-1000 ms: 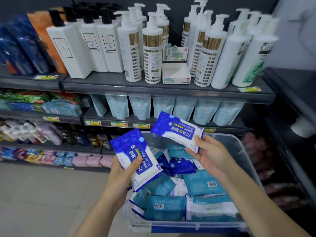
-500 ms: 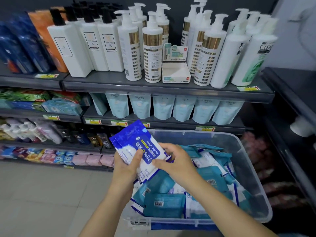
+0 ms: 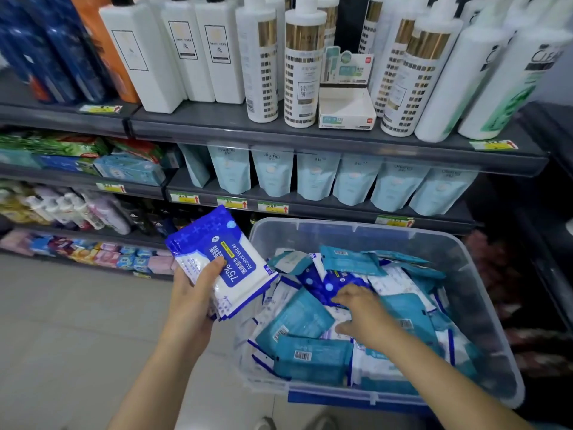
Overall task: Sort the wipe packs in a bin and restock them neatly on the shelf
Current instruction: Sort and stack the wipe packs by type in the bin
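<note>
My left hand [image 3: 193, 301] grips a stack of blue-and-white alcohol wipe packs [image 3: 235, 274], held upright just left of the clear plastic bin [image 3: 483, 293]. The bin holds several loose packs, teal ones [image 3: 297, 318] mixed with blue-and-white ones [image 3: 319, 283]. My right hand [image 3: 362, 311] reaches down into the bin, its fingertips touching a blue-and-white pack in the pile. Its fingers are relaxed and I cannot see it holding a pack.
Dark shelves stand behind the bin. The top shelf [image 3: 310, 138] carries white pump bottles and a small white display box [image 3: 345, 108]. Pale blue refill pouches [image 3: 316, 175] line the shelf below. Tiled floor [image 3: 77, 336] lies to the left.
My right hand added its blue-and-white pack to the stack in my left hand, then let go and dropped into the bin. The camera moved closer and tilted down.
</note>
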Action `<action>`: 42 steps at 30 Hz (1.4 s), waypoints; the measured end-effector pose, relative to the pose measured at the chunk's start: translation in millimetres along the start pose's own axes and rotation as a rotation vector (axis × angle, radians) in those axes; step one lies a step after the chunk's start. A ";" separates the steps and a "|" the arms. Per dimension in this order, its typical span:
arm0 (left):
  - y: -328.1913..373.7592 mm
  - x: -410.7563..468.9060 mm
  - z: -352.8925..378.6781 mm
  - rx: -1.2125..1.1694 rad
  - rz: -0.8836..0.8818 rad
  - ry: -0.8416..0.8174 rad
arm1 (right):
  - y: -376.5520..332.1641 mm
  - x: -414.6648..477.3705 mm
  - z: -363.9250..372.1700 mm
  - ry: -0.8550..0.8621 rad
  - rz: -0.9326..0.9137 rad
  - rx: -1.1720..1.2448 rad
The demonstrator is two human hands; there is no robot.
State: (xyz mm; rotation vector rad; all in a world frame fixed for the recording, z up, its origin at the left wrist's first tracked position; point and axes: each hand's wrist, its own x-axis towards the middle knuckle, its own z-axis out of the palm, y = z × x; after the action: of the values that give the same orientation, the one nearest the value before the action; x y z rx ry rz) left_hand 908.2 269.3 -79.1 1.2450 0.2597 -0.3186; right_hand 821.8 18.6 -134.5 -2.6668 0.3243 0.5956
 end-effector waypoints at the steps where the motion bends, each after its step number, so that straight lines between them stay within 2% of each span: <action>1: 0.0 1.2 -1.6 -0.001 0.001 0.008 | -0.6 0.2 2.3 -0.014 -0.012 -0.055; 5: 0.1 5.0 -1.5 0.009 0.012 0.011 | -4.5 0.5 3.8 -0.012 -0.029 -0.112; 10: 1.4 4.7 -1.1 0.024 0.016 0.004 | -24.1 5.3 -6.7 0.095 -0.032 0.054; 13: 1.9 0.3 -5.5 0.018 0.017 0.014 | -45.5 13.3 -6.1 0.204 -0.189 0.013; 16: 1.6 -5.3 -16.3 0.008 0.001 0.048 | -68.7 25.0 4.7 0.159 -0.436 -0.141; 18: 1.6 -8.9 -25.5 0.005 -0.010 0.067 | -79.8 32.2 13.5 0.108 -0.525 -0.255; 21: 0.5 -13.4 -39.3 -0.005 -0.019 0.108 | -84.5 37.8 22.0 0.039 -0.500 -0.356; 25: -1.1 -18.4 -50.3 -0.015 -0.021 0.122 | -76.2 35.1 19.9 0.064 -0.413 -0.370; 28: -1.9 -20.1 -49.4 -0.014 -0.021 0.116 | -63.5 24.5 11.8 0.059 -0.323 -0.235; 32: -3.2 -18.0 -37.1 -0.014 -0.019 0.095 | -45.1 6.7 -11.0 0.081 -0.187 0.078; 36: -4.6 -14.6 -16.7 0.012 0.001 0.080 | -45.9 -8.4 -54.3 0.370 -0.070 0.378; 38: -6.3 -12.7 -5.9 0.003 0.016 0.069 | -57.7 -16.8 -73.6 0.505 -0.078 0.532; 40: -8.7 -11.9 5.0 0.000 0.023 0.054 | -75.5 -26.7 -86.1 0.624 -0.130 0.548; 42: -11.6 -12.4 15.7 -0.009 0.036 0.033 | -95.6 -33.7 -88.1 0.643 -0.202 0.408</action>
State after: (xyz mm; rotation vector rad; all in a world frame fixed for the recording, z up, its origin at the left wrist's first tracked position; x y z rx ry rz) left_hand 892.6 252.2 -80.1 1.2455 0.2669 -0.2656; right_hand 852.5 72.3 -15.3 -2.3735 0.2999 -0.3721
